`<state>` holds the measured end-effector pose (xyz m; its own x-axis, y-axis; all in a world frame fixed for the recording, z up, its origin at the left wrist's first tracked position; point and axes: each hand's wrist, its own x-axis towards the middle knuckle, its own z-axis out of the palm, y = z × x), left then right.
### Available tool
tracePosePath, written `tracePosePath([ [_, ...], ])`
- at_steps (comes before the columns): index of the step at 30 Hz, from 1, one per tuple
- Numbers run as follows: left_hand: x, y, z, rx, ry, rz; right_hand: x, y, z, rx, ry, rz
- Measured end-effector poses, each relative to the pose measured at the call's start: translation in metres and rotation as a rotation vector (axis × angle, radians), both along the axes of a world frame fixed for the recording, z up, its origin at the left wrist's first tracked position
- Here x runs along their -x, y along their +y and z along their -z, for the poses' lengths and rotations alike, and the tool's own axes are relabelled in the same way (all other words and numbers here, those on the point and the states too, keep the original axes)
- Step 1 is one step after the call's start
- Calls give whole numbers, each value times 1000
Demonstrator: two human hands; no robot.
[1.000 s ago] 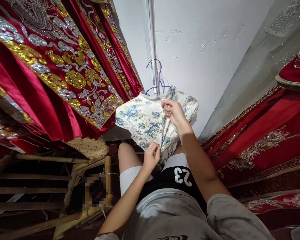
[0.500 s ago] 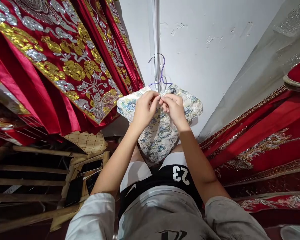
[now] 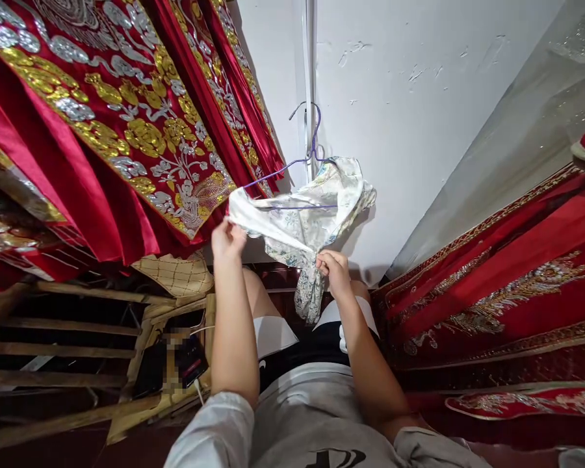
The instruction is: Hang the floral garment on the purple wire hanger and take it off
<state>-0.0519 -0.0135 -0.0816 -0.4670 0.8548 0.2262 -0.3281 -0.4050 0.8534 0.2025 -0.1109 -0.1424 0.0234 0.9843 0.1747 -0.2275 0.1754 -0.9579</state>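
Note:
A white floral top (image 3: 292,229) hangs from a purple wire hanger (image 3: 316,133) in front of the white wall. The hanger's left arm is bare along most of its length, and its lower bar shows across the open neckline. With closed fingers, my left hand (image 3: 228,239) pinches the top at its left shoulder edge, slightly blurred. My right hand (image 3: 334,268) is closed on the front edge of the top, lower and to the right. Between the hands the cloth is stretched, its pale inside facing up. The lower part is bunched and dangles above my knees.
Red garments with gold and silver sequins (image 3: 146,133) hang close on the left, and red beaded ones (image 3: 517,273) on the right. A wooden rack (image 3: 63,351) with dark items stands at lower left. A narrow white strip (image 3: 309,71) runs down the wall (image 3: 394,117).
My hands were together at the neckline; they have moved apart, left hand down-left, right hand lower. The top's front has been pulled open and down, baring the hanger's left arm.

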Motion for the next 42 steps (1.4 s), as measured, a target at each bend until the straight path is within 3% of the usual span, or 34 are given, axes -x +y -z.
tracePosePath([
  [3,-33,-28,53,156,-136,53,-6,-7,4,7,12,-16],
  [5,-56,-45,79,216,-214,60,-17,-9,4,32,-55,-71],
  [8,-77,-61,94,244,-293,57,-38,-12,4,143,-271,-288],
  [11,-87,-75,80,166,-242,130,-49,-13,6,247,-522,-489],
  [13,-98,-88,63,72,-78,243,-46,-11,7,218,-538,-377],
  [16,-124,-114,37,-39,238,391,-32,-6,1,162,-281,-199],
  [20,-145,-138,11,-146,720,497,-19,2,-22,261,38,-343],
  [23,-135,-129,-2,-196,853,384,-23,9,-46,298,84,-455],
  [25,-121,-114,-4,-206,868,338,-31,14,-65,275,-7,-573],
  [28,-101,-90,7,-185,972,541,-44,27,-95,90,-274,-665],
  [29,-95,-84,12,-155,1026,632,-48,34,-103,-18,-372,-617],
  [31,-81,-79,23,-74,1165,734,-55,54,-113,-241,-524,-371],
  [33,-66,-79,26,3,1319,687,-59,78,-111,-386,-586,-88],
  [35,-49,-82,21,46,1443,570,-58,101,-98,-396,-596,41],
  [38,-22,-85,4,134,1620,434,-56,120,-73,-293,-622,-38],
  [42,6,-83,-18,364,1876,324,-65,104,-55,-299,-649,-53],
])
